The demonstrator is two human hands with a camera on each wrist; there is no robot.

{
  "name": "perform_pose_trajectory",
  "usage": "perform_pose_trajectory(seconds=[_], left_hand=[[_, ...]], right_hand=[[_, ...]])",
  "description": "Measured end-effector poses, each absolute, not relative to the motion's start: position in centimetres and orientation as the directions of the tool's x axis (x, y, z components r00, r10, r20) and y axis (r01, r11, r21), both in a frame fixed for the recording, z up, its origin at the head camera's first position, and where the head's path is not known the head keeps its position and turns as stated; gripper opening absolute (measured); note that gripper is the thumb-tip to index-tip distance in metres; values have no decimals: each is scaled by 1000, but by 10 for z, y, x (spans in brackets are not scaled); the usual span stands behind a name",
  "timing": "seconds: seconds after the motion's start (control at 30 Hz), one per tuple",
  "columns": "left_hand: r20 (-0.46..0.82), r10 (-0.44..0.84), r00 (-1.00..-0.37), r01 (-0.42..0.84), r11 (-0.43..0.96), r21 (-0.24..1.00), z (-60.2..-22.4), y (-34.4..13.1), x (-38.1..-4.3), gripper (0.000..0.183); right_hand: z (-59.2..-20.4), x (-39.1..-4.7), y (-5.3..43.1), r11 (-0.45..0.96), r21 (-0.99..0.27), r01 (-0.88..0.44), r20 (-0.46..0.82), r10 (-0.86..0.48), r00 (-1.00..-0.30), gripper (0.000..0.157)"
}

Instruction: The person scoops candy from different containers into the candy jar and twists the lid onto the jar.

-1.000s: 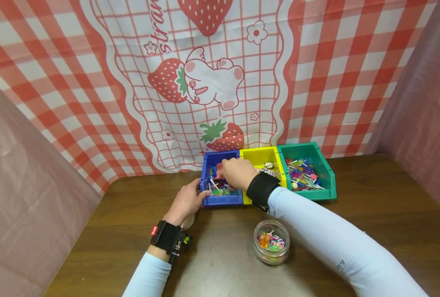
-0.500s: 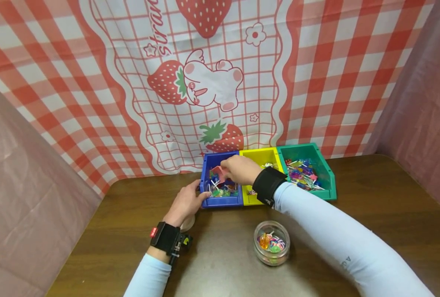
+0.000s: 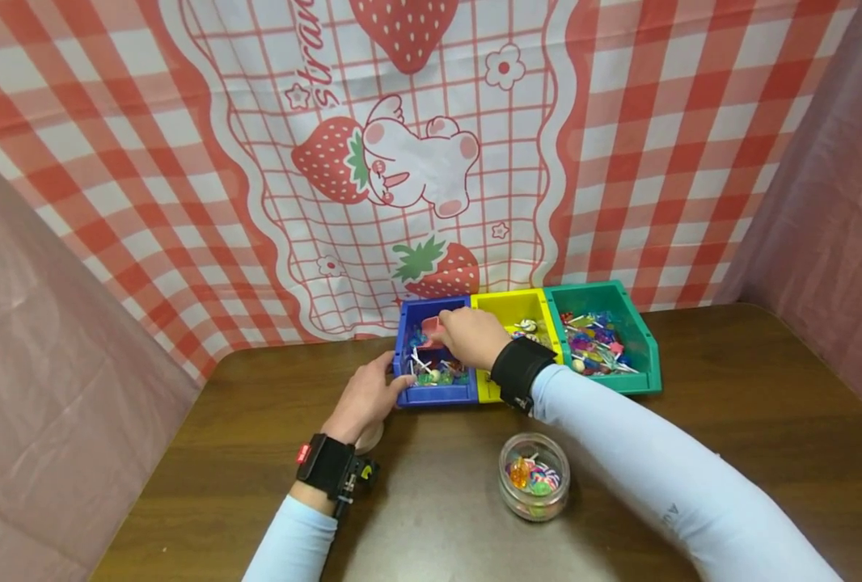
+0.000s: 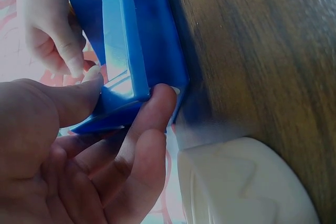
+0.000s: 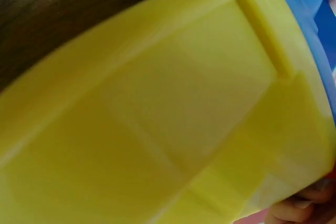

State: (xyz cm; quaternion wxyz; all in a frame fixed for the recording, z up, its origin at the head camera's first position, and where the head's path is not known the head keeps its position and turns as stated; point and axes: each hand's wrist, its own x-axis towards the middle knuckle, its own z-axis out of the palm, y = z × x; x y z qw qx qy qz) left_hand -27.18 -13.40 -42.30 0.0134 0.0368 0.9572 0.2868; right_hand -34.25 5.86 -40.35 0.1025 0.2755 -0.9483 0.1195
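My left hand (image 3: 363,400) grips the left wall of a blue bin (image 3: 440,395), thumb at the rim and fingers against the outside, as the left wrist view shows. Inside that bin lie wrapped candies and lollipops (image 3: 437,374) with white sticks. My right hand (image 3: 473,335) reaches over from the right and holds a pink scoop (image 3: 432,327) low in the bin; the fingers hide its handle. In the right wrist view, the yellow bin (image 5: 173,93) fills most of the picture, and only a few right-hand fingers (image 5: 294,208) show at the lower right corner.
The yellow bin and a green bin (image 3: 648,372), both with candies, stand to the right of the blue one, against the checked cloth. A clear jar (image 3: 534,503) with some candies stands in front. A cream-coloured round piece (image 4: 241,182) lies beneath my left wrist.
My right hand has shifted slightly right and back again with the scoop in the blue bin, and the lollipops there have moved. My left hand has stayed on the bin.
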Motion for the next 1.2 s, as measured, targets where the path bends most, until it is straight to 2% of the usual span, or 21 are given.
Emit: perform_pose_trajectory(seconds=[0.17, 0.37, 0.47, 0.57, 0.77, 0.97, 1.1, 1.2], left_hand=[[-19, 69, -997, 47, 829, 558, -422, -133, -272, 54], [5, 92, -996, 79, 828, 555, -424, -132, -273, 52], [7, 95, -995, 83, 829, 552, -424, -133, -273, 52], [5, 94, -996, 81, 830, 552, -424, -133, -273, 53], [-1, 85, -996, 71, 836, 543, -422, -134, -272, 52], [-7, 79, -997, 63, 848, 526, -421, -134, -272, 55], [-16, 75, -997, 56, 849, 525, -422, -134, -272, 57], [-13, 81, -997, 62, 848, 526, -422, -134, -272, 57]], right_hand=[[-404, -345, 62, 835, -214, -506, 229, -461, -857, 34], [-400, -340, 55, 859, -51, -509, 222, -487, -845, 32], [-400, -342, 51, 843, -13, -538, 236, -520, -821, 31], [-401, -346, 51, 816, -38, -576, 239, -553, -798, 28], [-395, -352, 63, 725, -209, -656, 200, -625, -755, 18], [-390, -352, 82, 662, -385, -643, 140, -647, -749, 16], [-390, -351, 86, 659, -418, -626, 122, -642, -757, 17], [-390, -350, 84, 651, -388, -652, 134, -660, -739, 18]])
